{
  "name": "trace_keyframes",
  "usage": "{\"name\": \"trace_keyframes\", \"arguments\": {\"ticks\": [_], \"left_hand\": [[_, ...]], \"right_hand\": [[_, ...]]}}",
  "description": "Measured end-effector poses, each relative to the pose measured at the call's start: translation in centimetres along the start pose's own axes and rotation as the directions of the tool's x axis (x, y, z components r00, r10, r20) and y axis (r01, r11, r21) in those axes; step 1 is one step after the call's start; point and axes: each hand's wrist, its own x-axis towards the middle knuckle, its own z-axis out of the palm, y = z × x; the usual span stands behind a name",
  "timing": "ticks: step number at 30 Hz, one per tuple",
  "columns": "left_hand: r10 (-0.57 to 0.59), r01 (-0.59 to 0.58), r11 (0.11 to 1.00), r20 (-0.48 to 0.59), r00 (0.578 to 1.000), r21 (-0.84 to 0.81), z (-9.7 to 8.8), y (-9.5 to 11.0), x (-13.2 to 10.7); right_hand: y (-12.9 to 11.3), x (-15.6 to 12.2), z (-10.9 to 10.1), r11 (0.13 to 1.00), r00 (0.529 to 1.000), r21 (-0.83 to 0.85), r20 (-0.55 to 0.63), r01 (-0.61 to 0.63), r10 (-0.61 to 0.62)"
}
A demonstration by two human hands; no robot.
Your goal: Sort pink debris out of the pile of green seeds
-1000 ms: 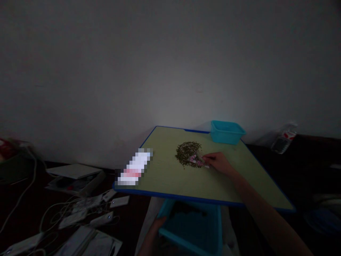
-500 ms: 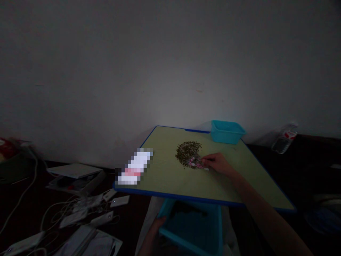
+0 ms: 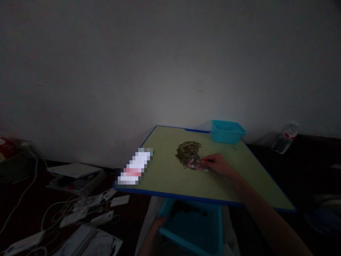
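On the pale table [image 3: 165,181] with a blue rim lies a spread of small brown-green grains [image 3: 186,149]. My right hand [image 3: 217,164] pinches a small clear packet with pink and white print [image 3: 195,163] at the near right edge of the grains. What the packet contains is too small to make out. Below the table's front edge, my left hand [image 3: 157,225] grips the left side of a blue plastic basin [image 3: 191,227], its fingers partly hidden. Some dark material [image 3: 186,208] shows along the far inside of the basin.
Another blue basin [image 3: 227,132] stands at the table's back right corner. A pixelated bright phone-like screen [image 3: 135,167] lies at the left edge. A plastic bottle [image 3: 285,138] leans near the wall on the right. Cables, white adapters [image 3: 119,201] and an open box [image 3: 77,177] crowd the left.
The packet in my right hand has shifted very slightly and its print looks turned a little. Both hands and both basins stay in place.
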Motion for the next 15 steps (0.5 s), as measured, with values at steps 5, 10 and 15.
{"name": "trace_keyframes", "arguments": {"ticks": [5, 10, 15], "left_hand": [[-0.109, 0.119, 0.988, -0.101, 0.989, 0.096, -1.7, -0.5, 3.4], [-0.189, 0.216, 0.963, -0.166, 0.968, 0.163, -3.0, -0.5, 6.2], [-0.234, 0.265, 0.946, -0.173, 0.957, 0.189, -3.5, -1.0, 7.0]], "right_hand": [[-0.3, -0.1, 0.2, 1.000, 1.000, 0.003, 0.011, -0.010, 0.010], [-0.4, -0.1, 0.3, 1.000, 1.000, -0.029, 0.002, 0.010, -0.010], [-0.1, -0.1, 0.3, 0.999, 0.999, -0.030, 0.027, 0.024, -0.023]]}}
